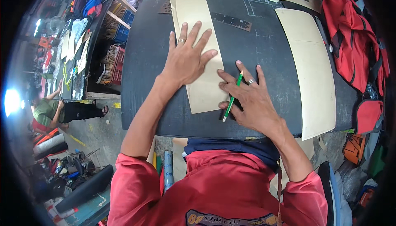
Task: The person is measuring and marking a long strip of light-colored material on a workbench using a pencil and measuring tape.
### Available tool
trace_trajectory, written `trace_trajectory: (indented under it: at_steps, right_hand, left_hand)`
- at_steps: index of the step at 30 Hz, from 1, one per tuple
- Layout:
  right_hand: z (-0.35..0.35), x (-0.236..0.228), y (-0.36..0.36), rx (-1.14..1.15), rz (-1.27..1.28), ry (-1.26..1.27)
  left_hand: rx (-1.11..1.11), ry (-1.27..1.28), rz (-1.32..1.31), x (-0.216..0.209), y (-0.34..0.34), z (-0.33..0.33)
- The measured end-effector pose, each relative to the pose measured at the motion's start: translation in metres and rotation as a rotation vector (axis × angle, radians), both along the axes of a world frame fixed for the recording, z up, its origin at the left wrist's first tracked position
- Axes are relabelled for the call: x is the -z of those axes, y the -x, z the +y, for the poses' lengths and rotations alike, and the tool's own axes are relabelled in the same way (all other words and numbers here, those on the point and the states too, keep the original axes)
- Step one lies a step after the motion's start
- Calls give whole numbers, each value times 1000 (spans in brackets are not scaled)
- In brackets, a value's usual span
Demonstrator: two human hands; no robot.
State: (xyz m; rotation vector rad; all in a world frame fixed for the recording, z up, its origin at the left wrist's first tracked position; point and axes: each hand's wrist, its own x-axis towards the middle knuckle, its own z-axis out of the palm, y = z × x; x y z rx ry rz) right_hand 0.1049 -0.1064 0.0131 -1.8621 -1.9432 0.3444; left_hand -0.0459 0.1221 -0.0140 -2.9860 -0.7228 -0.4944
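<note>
Left hand [187, 61] is spreading wide on one tan sheet [190, 9], ten o'clock from mid-desk [140, 73], right hand [255, 102] gripping one green pencil [232, 98]; bare room is running between there and a second sheet [312, 73] at three; one ruler [233, 21] is lying at twelve, one red bag [350, 32] crowding two o'clock

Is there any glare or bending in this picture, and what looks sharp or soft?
Head view: a bright light flares at far left; head view: the tabletop's edges bow, and the rim is black; head view: the green pencil looks crisp, the distant person softer.
</note>
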Motion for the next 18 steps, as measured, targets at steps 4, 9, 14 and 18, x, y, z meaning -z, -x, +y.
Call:
trace_trajectory:
  at_steps: [4,9,14,18]
  right_hand:
    - [0,0,0,-1,4,0]
    - [0,-3,-1,11,-5,51]
    - [0,-4,-1,4,-16,64]
    - [0,-3,0,1,-5,57]
  left_hand:
    - [18,-50,-60,7,-11,19]
    - [-47,-16,-61,6,-23,28]
    - [-132,40,17,-2,-37,46]
    - [-212,69,127,-8,-47,57]
